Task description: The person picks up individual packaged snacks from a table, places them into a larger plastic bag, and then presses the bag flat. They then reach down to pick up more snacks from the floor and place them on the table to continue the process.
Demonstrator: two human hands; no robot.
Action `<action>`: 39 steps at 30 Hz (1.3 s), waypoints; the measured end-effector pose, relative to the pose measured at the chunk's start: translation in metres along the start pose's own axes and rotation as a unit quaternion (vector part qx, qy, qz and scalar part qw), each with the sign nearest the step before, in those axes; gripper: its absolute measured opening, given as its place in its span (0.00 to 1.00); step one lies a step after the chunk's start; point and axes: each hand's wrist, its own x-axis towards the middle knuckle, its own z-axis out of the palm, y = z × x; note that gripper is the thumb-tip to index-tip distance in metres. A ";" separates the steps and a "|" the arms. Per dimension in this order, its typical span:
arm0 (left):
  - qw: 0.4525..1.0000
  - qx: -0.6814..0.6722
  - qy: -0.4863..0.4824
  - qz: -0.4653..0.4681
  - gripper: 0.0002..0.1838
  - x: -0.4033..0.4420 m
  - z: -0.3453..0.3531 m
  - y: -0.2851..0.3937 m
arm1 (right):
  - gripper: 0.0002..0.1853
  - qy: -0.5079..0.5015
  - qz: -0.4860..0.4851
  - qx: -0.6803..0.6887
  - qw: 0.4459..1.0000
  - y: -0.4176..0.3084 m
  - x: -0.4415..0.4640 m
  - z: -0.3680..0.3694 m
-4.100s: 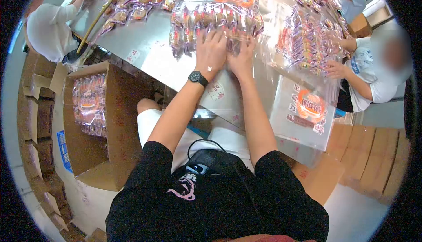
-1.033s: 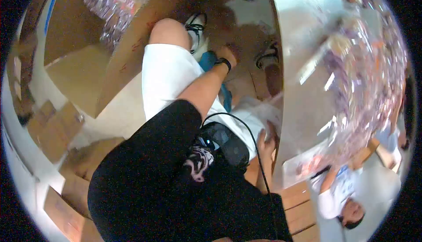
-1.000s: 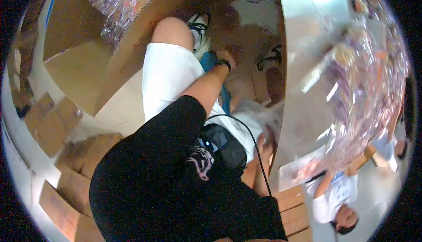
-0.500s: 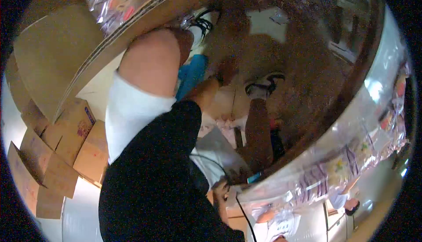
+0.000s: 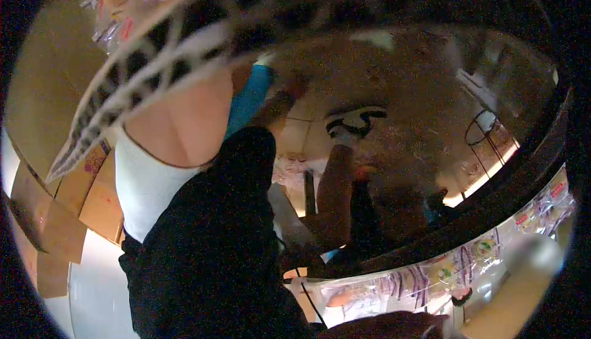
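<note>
A corrugated cardboard edge (image 5: pixel 166 49) sweeps across the upper left, close to the camera and blurred. Behind it is a bare limb (image 5: pixel 178 126) with a white garment (image 5: pixel 144 185) around its lower part. The cardboard covers its upper end, so any hand there is hidden. Black clothing (image 5: pixel 209 246) fills the lower middle. A smeared tan shape (image 5: pixel 511 293) with a pale tip lies at the lower right; it may be part of my right arm or hand, but no fingers can be made out. What either hand holds does not show.
Clear-wrapped packets (image 5: pixel 117 6) appear at the upper left, more packets (image 5: pixel 480 250) at the lower right. Cardboard boxes (image 5: pixel 64 231) stand at the left. A sneaker (image 5: pixel 356 122) on a leg, a blue tubular shape (image 5: pixel 249 102) and a thin wire frame (image 5: pixel 486 136) show against the brown floor.
The view has shifted. The cardboard edge now comes nearer, covering more of the bare limb. The pale-tipped tan shape at the lower right shows larger.
</note>
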 end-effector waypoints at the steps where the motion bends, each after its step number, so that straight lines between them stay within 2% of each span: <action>1: 1.000 -0.004 -0.006 -0.009 0.30 0.004 0.000 -0.002 | 0.25 0.004 -0.002 0.000 1.000 0.000 0.006 0.001; 7: 1.000 -0.020 -0.019 -0.011 0.30 0.041 -0.003 0.005 | 0.26 0.034 -0.001 0.003 0.999 -0.007 0.035 0.018; 27: 0.998 -0.055 -0.014 0.006 0.29 0.072 -0.025 0.052 | 0.26 0.038 -0.022 -0.002 0.999 0.001 0.069 0.026; 39: 0.997 -0.064 0.003 0.046 0.29 0.108 -0.043 0.086 | 0.26 0.065 -0.030 0.007 0.997 -0.001 0.113 0.044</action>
